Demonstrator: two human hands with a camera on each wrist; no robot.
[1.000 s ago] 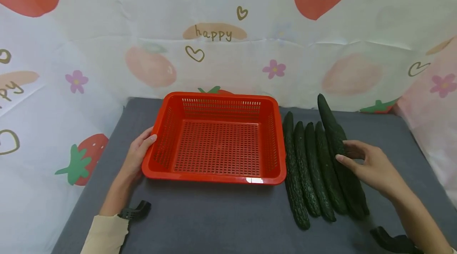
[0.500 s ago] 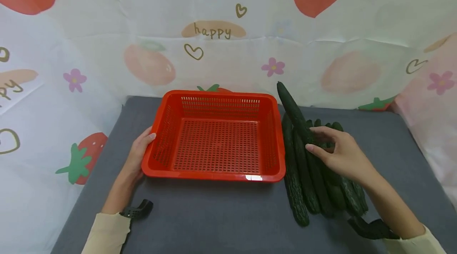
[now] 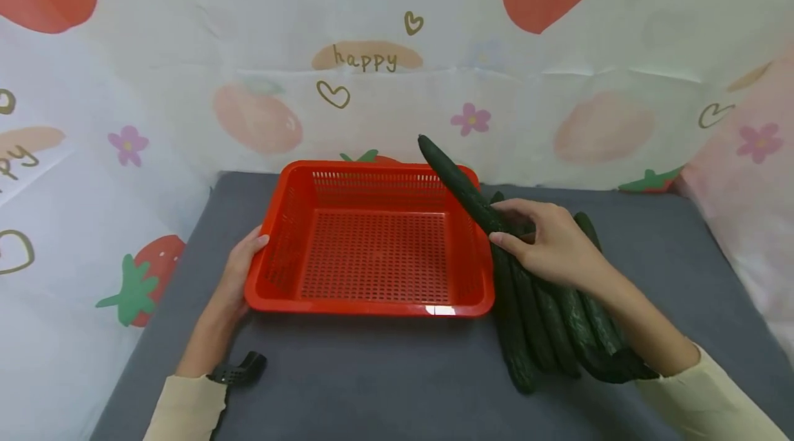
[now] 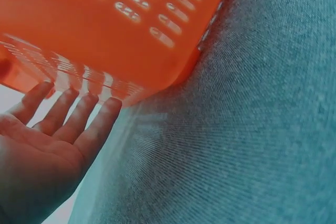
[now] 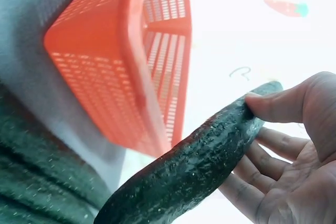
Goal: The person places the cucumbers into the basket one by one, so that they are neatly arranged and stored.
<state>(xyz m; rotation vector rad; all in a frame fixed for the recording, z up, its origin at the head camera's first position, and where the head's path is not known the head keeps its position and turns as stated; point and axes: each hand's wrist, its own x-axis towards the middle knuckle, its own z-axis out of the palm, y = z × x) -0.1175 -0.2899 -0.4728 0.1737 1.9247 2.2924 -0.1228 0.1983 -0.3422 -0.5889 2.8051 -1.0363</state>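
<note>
My right hand [image 3: 552, 242] holds a long dark green cucumber [image 3: 457, 184] between thumb and fingers, raised and slanted. Its far end overlaps the back right corner of the red plastic basket [image 3: 366, 310] in the head view. The right wrist view shows the bumpy skin of the cucumber [image 5: 184, 174], the thumb on one side and the fingers on the other. My left hand [image 3: 236, 274] grips the basket's left rim, thumb on top. In the left wrist view, the left hand's fingertips [image 4: 109, 106] rest against the slotted outer wall. The basket holds nothing.
Several more cucumbers [image 3: 516, 358] lie side by side on the grey tabletop [image 3: 372, 379], right of the basket and partly under the right forearm. Behind the table hangs a white cloth [image 3: 372, 117] printed with strawberries, hearts and flowers.
My right hand has lifted a cucumber from the right side of the row and carried it left, over the others, to the basket's right edge. The left hand stays on the rim.
</note>
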